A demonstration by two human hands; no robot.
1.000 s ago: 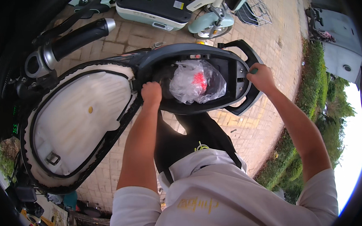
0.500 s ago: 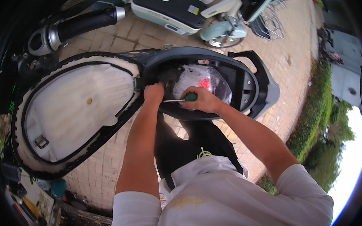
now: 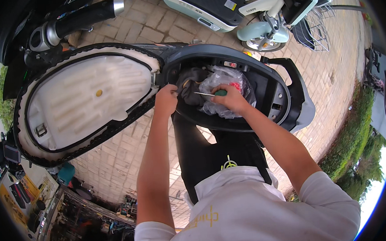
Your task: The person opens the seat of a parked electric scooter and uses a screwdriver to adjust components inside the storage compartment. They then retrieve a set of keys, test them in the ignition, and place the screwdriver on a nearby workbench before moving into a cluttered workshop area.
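My right hand [image 3: 232, 99] is closed round the green handle of a screwdriver [image 3: 221, 92], over the open under-seat compartment [image 3: 268, 86] of a scooter. Its thin metal shaft points left, above a dark bundle of cloth [image 3: 190, 82]. Beneath and around this hand lies a crumpled clear plastic bag [image 3: 219, 76] with something red showing. My left hand [image 3: 166, 100] is closed at the compartment's left edge, close to the seat hinge. What its fingers grip is hidden. The raised seat [image 3: 86, 113] shows its pale underside to the left.
A handlebar grip [image 3: 85, 17] juts in at the upper left. Beyond the scooter stand a pale green two-wheeler [image 3: 262, 32] and its wire basket [image 3: 322, 31] on brick paving [image 3: 152, 34]. A grab rail [image 3: 294, 72] curves round the scooter's rear. Cluttered tools [image 3: 119, 213] lie at the lower left.
The screwdriver has drawn away from my left hand, and its tip has moved from the near rim to over the dark cloth. My left hand stays by the hinge; the whole view has shifted.
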